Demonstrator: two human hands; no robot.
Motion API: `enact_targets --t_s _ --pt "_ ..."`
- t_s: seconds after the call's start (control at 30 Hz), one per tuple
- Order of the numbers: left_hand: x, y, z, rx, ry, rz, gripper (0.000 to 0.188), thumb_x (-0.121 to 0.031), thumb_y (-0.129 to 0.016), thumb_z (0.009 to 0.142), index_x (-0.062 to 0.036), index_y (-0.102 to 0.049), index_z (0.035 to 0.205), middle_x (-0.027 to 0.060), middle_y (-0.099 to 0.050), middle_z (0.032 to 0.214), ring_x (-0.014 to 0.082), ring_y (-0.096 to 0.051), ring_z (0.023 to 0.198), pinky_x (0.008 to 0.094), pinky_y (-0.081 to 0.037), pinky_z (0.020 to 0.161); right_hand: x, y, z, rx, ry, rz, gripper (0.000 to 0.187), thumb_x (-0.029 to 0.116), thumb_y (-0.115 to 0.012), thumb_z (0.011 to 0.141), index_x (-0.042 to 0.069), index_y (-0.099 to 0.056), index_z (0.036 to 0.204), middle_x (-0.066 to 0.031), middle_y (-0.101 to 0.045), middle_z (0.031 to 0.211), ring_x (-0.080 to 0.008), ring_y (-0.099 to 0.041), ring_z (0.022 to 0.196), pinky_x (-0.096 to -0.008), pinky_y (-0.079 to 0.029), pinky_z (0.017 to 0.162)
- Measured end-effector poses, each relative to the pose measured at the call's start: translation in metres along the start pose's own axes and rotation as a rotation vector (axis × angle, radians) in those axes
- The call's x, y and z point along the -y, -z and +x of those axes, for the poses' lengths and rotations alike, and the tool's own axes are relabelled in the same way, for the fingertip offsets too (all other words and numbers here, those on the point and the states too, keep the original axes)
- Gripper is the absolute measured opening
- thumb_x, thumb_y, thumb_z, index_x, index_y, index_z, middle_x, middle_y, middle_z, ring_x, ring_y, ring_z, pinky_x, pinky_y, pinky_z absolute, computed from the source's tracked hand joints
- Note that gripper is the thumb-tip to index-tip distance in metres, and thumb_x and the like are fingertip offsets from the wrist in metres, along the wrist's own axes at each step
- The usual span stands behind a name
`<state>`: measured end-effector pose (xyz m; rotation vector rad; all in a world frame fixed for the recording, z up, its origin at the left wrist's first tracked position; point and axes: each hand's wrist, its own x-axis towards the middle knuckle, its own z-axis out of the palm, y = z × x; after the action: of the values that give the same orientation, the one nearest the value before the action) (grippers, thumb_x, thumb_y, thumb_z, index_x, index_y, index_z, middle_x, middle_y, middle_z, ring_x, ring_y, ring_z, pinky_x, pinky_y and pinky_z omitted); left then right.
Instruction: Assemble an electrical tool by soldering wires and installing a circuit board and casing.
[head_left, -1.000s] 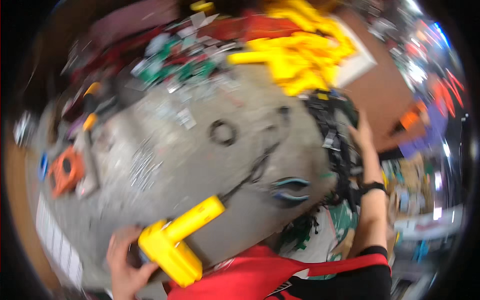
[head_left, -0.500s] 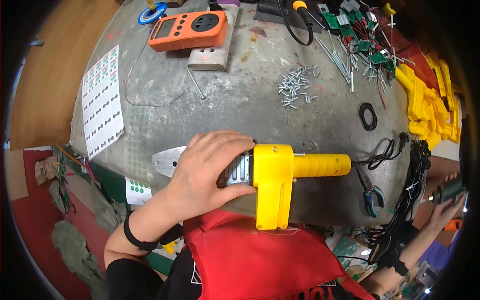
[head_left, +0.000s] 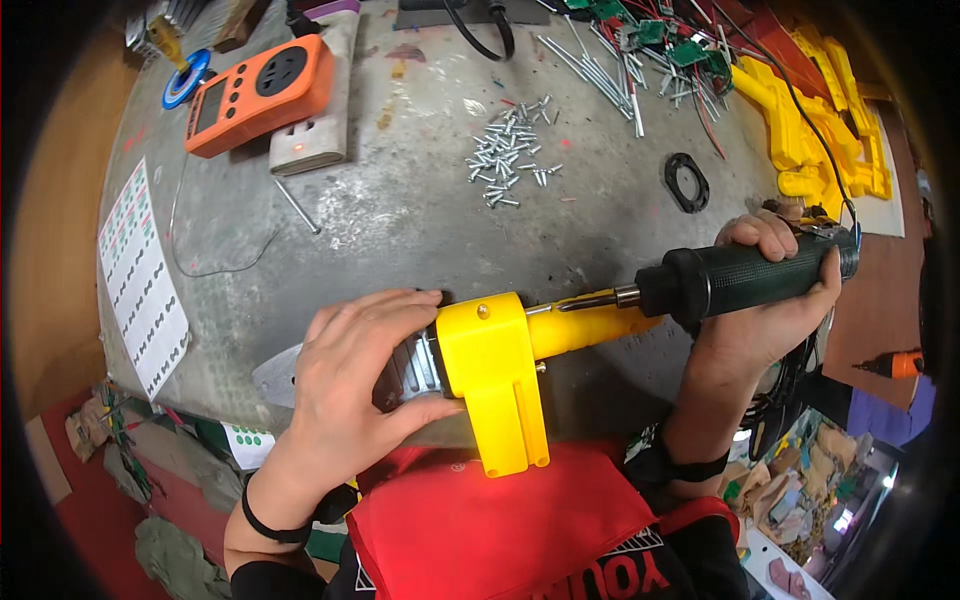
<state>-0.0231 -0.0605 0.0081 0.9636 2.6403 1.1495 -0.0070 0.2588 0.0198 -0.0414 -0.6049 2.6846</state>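
Note:
My left hand point(head_left: 350, 385) is wrapped over the slotted metal collar of a yellow-handled pipe welding iron point(head_left: 490, 350), near the table's front edge. The iron's flat metal plate point(head_left: 274, 377) sticks out to the left, partly hidden by that hand. Its yellow handle points right, behind the tool bit. In my right hand point(head_left: 765, 320) is a dark electric screwdriver point(head_left: 735, 280), gripped around its barrel and pointing left. The screwdriver's bit point(head_left: 590, 300) lines up with a screw at the right side of the yellow body; whether they touch is hard to tell.
Loose screws point(head_left: 510, 150) lie in a pile mid-table, with a black ring point(head_left: 687, 183) to their right. An orange meter point(head_left: 262, 92) sits on a power strip point(head_left: 312, 140) at the back left. Yellow shells point(head_left: 810, 130) and green circuit boards point(head_left: 690, 52) lie at the far right.
My right hand has brought the electric screwdriver from the far right over to the iron's yellow body. The view has shifted, while my left hand keeps its grip on the iron.

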Motion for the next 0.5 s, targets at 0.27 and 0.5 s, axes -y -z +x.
enact_targets --t_s 0.27,0.5 --pt "-0.0012 0.0015 0.0002 0.009 -0.002 -0.002 0.064 -0.028 -0.084 0.061 -0.0035 -0.061 0.115 0.0125 -0.067 0.118 0.0307 -0.064 0.106 0.0394 -0.044 0.089 -0.0059 0.0039 -0.0047 -0.011 0.004 -0.040 0.041 0.039 -0.052 0.092 0.002 -0.047 0.109 -0.0020 -0.046 0.080 -0.0149 -0.050 0.075 -0.0344 -0.044 0.085" --pt "0.0031 0.0051 0.0049 0.065 -0.022 -0.024 0.062 -0.035 -0.083 0.065 -0.0022 -0.060 0.112 0.0141 -0.068 0.116 0.0315 -0.065 0.104 0.0390 -0.045 0.087 -0.0101 0.0059 -0.0037 -0.019 0.013 -0.041 0.040 0.039 -0.052 0.092 0.003 -0.047 0.108 -0.0016 -0.046 0.080 -0.0147 -0.050 0.075 -0.0347 -0.045 0.084"
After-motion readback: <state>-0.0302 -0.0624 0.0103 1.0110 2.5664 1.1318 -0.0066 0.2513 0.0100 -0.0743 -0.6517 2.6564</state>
